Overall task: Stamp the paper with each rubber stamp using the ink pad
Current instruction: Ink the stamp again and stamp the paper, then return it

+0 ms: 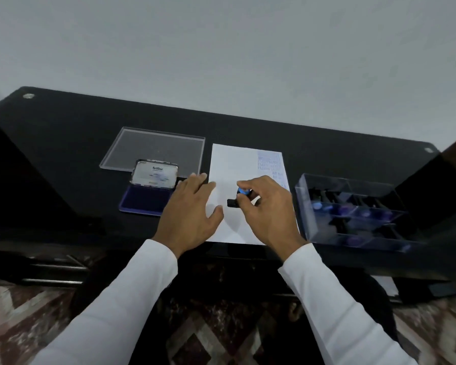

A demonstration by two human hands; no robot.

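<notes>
A white sheet of paper lies on the black table, with several blue stamp marks near its top right corner. My right hand grips a black rubber stamp with a blue top, its base down on the middle of the paper. My left hand lies flat with spread fingers on the paper's left edge. The open ink pad sits left of the paper, its lid standing up and the blue pad showing.
A clear plastic lid lies flat behind the ink pad. A clear compartment box holding several more stamps stands right of the paper. The black table ends near my wrists; patterned floor lies below.
</notes>
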